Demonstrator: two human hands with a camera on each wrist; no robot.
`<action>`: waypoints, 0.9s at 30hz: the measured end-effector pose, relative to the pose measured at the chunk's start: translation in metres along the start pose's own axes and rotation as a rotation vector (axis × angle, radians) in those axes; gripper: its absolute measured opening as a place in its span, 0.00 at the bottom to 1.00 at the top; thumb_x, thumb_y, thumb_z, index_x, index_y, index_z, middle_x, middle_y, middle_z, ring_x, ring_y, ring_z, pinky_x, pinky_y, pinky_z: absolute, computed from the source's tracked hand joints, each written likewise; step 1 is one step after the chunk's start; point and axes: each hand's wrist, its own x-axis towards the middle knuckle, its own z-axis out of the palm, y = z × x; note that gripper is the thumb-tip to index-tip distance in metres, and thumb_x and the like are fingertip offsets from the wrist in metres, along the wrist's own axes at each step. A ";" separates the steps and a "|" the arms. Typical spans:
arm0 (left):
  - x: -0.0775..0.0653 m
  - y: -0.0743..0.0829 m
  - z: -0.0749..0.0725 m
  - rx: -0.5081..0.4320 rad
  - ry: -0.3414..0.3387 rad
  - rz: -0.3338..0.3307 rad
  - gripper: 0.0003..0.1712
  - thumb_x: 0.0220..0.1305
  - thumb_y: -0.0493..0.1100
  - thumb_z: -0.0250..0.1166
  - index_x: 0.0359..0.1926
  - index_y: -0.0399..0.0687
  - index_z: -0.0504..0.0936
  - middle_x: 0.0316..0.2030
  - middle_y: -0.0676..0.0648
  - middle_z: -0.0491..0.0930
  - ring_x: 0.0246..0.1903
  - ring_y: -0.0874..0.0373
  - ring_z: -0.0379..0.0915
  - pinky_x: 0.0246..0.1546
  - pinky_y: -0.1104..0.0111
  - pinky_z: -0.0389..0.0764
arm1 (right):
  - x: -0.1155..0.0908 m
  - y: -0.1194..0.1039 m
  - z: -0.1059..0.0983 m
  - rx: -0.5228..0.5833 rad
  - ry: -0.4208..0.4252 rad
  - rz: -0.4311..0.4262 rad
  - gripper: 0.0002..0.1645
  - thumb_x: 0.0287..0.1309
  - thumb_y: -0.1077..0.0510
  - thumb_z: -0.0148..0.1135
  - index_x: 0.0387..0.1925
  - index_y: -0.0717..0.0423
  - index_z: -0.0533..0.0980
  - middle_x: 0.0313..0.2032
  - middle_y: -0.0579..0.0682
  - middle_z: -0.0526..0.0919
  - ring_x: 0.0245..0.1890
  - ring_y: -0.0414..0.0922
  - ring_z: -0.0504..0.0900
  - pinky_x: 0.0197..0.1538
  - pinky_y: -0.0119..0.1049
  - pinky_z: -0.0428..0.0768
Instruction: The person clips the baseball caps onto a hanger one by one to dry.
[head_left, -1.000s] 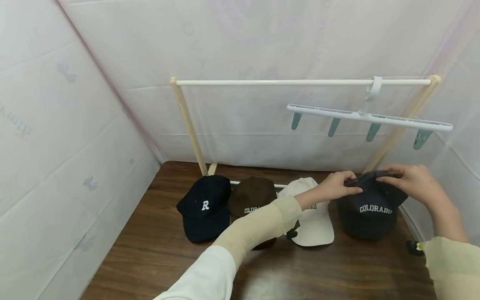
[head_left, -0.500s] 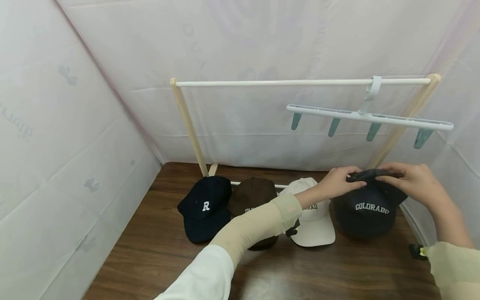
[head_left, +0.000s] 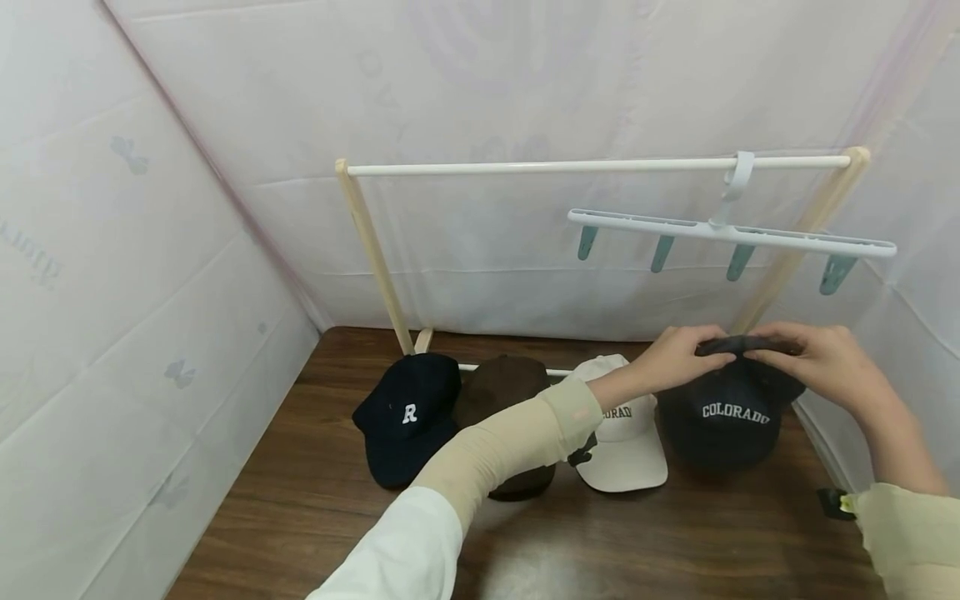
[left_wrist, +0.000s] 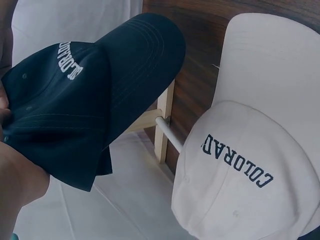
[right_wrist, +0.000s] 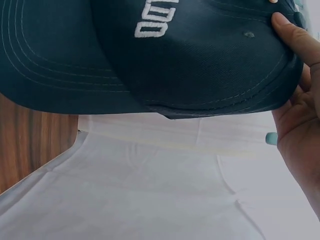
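A dark baseball cap (head_left: 723,429) lettered COLORADO hangs between my two hands, crown up and brim down toward me. My left hand (head_left: 678,358) pinches the top of the crown from the left, thumb in front. From the right, my right hand (head_left: 821,362) pinches the same folded top edge. In the left wrist view the cap (left_wrist: 65,100) shows its brim well apart from the white cap (left_wrist: 240,170). The right wrist view has the cap (right_wrist: 200,60) with my thumb (right_wrist: 297,37) pressed on its crown.
A white hanger (head_left: 720,229) with several teal clips (head_left: 738,262) hangs from the rack's white rail (head_left: 562,167), above my hands. A navy cap (head_left: 412,417) with an R, a brown cap (head_left: 506,387) and the white cap (head_left: 626,458) lie in a row on the wooden table (head_left: 300,500).
The dark cap has shifted slightly left and up. Its top edge has been drawn into a flatter fold, and my hands have come closer together.
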 end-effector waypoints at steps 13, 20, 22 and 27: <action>0.002 0.003 -0.009 -0.046 0.000 0.032 0.11 0.76 0.47 0.60 0.53 0.49 0.82 0.32 0.58 0.82 0.31 0.73 0.75 0.37 0.83 0.73 | 0.008 -0.003 -0.008 -0.044 -0.006 -0.036 0.14 0.49 0.61 0.79 0.40 0.50 0.87 0.30 0.48 0.89 0.30 0.25 0.78 0.31 0.18 0.71; 0.007 0.005 -0.016 -0.030 0.008 0.054 0.10 0.76 0.46 0.60 0.51 0.49 0.82 0.30 0.57 0.81 0.30 0.71 0.75 0.36 0.83 0.72 | 0.013 -0.008 -0.013 -0.047 -0.012 -0.025 0.14 0.51 0.61 0.78 0.42 0.51 0.87 0.31 0.48 0.89 0.31 0.25 0.78 0.31 0.20 0.72; 0.008 0.006 -0.018 -0.023 0.009 0.053 0.10 0.76 0.46 0.60 0.51 0.49 0.82 0.30 0.57 0.81 0.30 0.71 0.75 0.35 0.83 0.73 | 0.014 -0.009 -0.015 -0.049 -0.011 -0.021 0.14 0.52 0.61 0.77 0.42 0.51 0.87 0.32 0.49 0.89 0.31 0.25 0.77 0.31 0.21 0.72; 0.012 0.010 -0.023 0.006 0.005 0.045 0.10 0.76 0.47 0.60 0.52 0.50 0.82 0.29 0.58 0.81 0.29 0.72 0.75 0.35 0.83 0.72 | 0.016 -0.008 -0.019 -0.055 -0.009 -0.034 0.14 0.54 0.61 0.77 0.43 0.52 0.86 0.33 0.51 0.89 0.32 0.24 0.76 0.32 0.18 0.71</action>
